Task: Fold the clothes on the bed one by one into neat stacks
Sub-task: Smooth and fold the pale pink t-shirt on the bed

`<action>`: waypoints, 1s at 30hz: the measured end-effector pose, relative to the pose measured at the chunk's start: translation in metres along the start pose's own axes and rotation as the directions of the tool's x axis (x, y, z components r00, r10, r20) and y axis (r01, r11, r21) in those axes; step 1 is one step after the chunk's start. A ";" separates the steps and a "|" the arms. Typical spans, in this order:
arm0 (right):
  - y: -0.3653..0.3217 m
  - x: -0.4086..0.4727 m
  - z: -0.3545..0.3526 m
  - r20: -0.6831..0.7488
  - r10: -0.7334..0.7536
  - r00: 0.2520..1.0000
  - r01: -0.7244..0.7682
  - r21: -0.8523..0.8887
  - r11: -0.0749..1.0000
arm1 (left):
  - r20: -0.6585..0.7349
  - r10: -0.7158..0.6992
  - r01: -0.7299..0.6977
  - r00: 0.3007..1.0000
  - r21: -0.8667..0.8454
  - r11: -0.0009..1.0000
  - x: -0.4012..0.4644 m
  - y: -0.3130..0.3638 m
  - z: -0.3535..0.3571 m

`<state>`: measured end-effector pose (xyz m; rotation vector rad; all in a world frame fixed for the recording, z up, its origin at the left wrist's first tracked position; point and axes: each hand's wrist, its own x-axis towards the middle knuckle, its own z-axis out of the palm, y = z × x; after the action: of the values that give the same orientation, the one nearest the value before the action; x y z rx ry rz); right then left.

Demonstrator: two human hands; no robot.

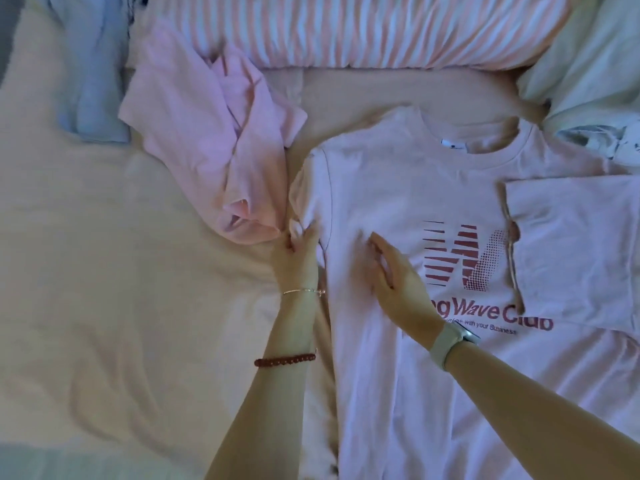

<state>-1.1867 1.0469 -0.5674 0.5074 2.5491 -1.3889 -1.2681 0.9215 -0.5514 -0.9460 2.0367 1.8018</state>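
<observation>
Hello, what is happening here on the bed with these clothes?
A person is folding a printed T-shirt spread flat on the bed. The left hand pinches the bunched left sleeve, while the right hand lies flat on the chest beside the red logo. The other sleeve is already folded in over the print. A crumpled pink garment and a blue one wait nearby.

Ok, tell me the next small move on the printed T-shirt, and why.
Probably fold the bunched sleeve inward over the pale pink printed T-shirt: the left hand already pinches it, the right hand lies flat on the chest, and the other sleeve is already folded in.
</observation>
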 end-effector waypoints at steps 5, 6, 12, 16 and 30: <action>-0.005 0.005 0.009 0.264 -0.022 0.964 0.147 -0.464 0.873 | -0.200 0.122 -0.138 0.972 -0.070 0.988 0.020 -0.007 -0.072; -0.008 0.005 0.012 0.248 -0.005 0.969 0.126 -0.475 0.871 | -0.134 0.041 -0.055 0.990 -0.103 0.993 0.026 -0.010 -0.078; -0.044 0.004 0.025 0.037 -0.168 0.985 0.172 -0.179 0.969 | 0.357 -0.190 0.311 0.915 -0.323 0.894 0.031 0.004 -0.085; -0.054 0.006 0.028 0.115 0.022 0.993 -0.039 0.148 0.988 | 0.380 -0.163 0.297 0.911 -0.326 0.898 0.024 0.013 -0.079; 0.005 -0.063 0.023 0.129 -0.295 0.947 0.312 -0.596 0.740 | -0.095 -0.046 0.057 0.994 0.115 0.992 -0.033 -0.063 -0.089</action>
<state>-1.1265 1.0169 -0.5632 -0.0528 2.9311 -0.5329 -1.1849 0.8446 -0.5639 -1.0544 2.1267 1.6202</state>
